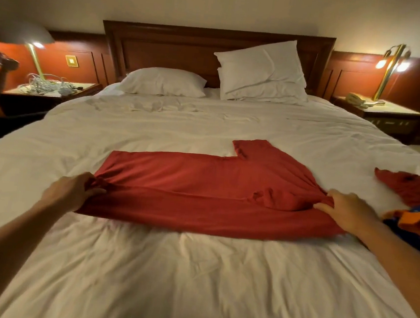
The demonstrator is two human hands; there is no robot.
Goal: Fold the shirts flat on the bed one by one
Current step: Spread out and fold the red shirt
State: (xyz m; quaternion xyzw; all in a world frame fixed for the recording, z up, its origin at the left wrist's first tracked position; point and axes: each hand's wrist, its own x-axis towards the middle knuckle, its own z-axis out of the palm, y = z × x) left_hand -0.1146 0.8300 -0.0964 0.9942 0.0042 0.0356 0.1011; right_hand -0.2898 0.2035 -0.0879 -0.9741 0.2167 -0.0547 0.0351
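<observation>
A red shirt (201,183) lies sideways across the middle of the white bed (193,272), its near long edge folded over the body and one sleeve sticking out toward the headboard. My left hand (72,191) grips the bunched hem end at the shirt's left. My right hand (350,210) pinches the gathered fabric at the shoulder end on the right. Another red shirt (411,188) lies crumpled at the bed's right edge. An orange and blue garment (418,225) lies just in front of it.
Two white pillows (165,81) (261,71) lean at the wooden headboard (214,49). A nightstand (48,92) on the left bears a lamp and tangled cables. The right nightstand (382,111) carries a phone and a lit brass lamp.
</observation>
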